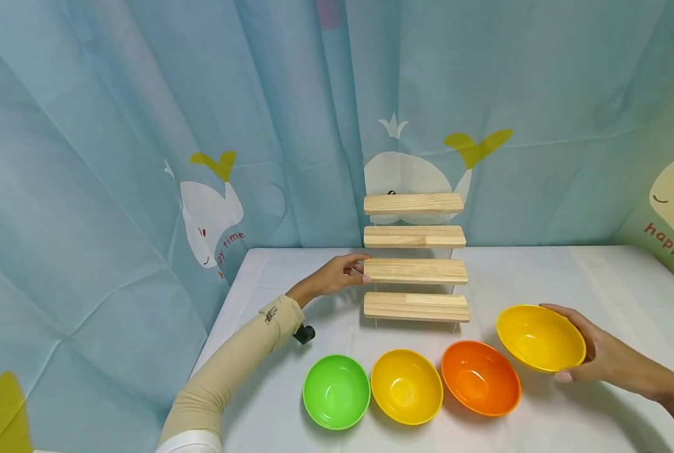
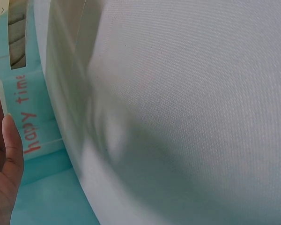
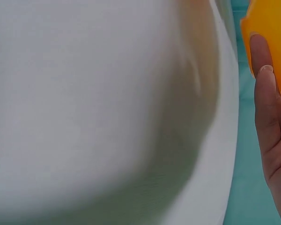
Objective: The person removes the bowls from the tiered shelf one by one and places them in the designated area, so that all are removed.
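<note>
A tiered wooden shelf [image 1: 416,270] with several pale boards stands at the back middle of the table. At the left end of its second board from the bottom, my left hand [image 1: 333,275] grips the edge between thumb and fingers. My right hand [image 1: 591,349] holds a yellow bowl [image 1: 540,338] by its right side, thumb at the near rim, slightly tilted above the table. Part of that bowl [image 3: 274,42] shows in the right wrist view, against the fingers. An orange bowl [image 1: 481,379], another yellow bowl [image 1: 406,387] and a green bowl [image 1: 337,392] form a row in front.
The white table [image 1: 280,402] meets a blue curtain [image 1: 314,126] printed with whales at the back and sides. A small black object [image 1: 304,334] shows beneath the left wrist. The orange bowl sits close beside the held yellow one.
</note>
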